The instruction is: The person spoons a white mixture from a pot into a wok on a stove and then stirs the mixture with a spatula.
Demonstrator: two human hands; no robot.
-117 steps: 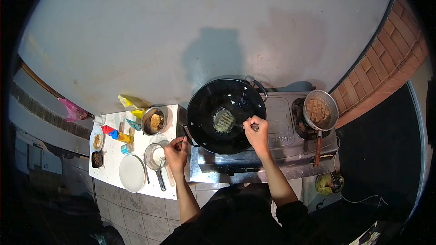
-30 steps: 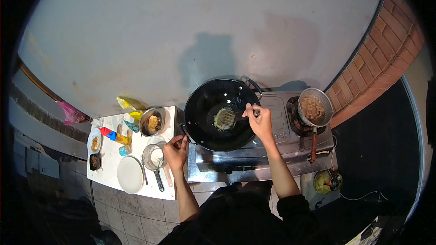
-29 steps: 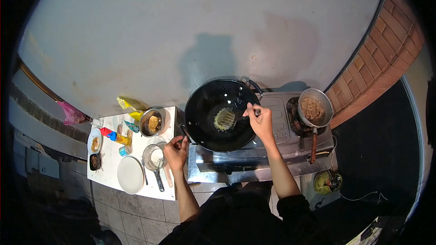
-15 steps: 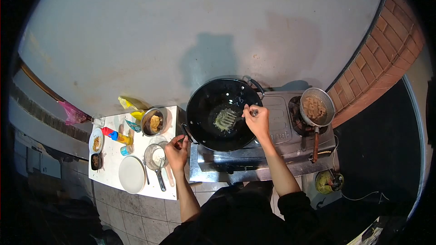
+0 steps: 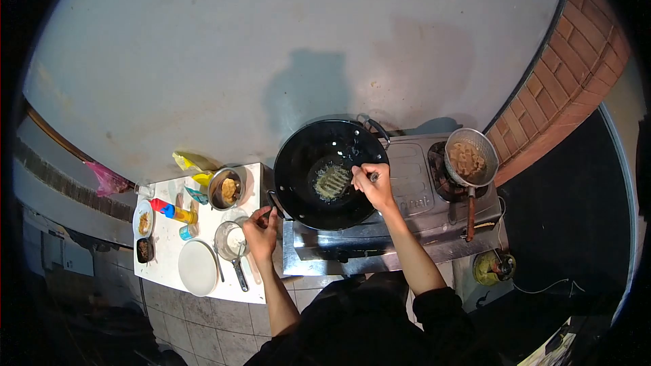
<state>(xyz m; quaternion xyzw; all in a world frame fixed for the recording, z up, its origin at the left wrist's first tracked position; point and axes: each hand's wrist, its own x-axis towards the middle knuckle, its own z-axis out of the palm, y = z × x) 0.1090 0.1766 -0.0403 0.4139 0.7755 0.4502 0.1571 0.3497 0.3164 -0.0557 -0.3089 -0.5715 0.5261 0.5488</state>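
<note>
A large black wok (image 5: 295, 159) sits on the left side of the gas stove. My right hand (image 5: 375, 184) is closed round the handle of a slotted spatula (image 5: 337, 177), its blade down in the wok. Pale greenish food (image 5: 324, 192) bubbles under and around that blade at the bottom; the blade partly hides it. At the wok's near left side my left hand (image 5: 261, 234) has its fingers closed on the loop handle (image 5: 272, 198).
Right of the wok, a strainer of brown pieces (image 5: 468, 160) rests over the other burner (image 5: 441, 186). The white table (image 5: 163, 278) on the left carries a white plate (image 5: 199, 268), a small pan (image 5: 231, 238), a steel bowl (image 5: 215, 193) and sauce bottles (image 5: 180, 213).
My right hand has moved slightly left and down with the spatula, whose blade now covers more of the food. My left hand stays at the wok's handle. The whole view has shifted a little.
</note>
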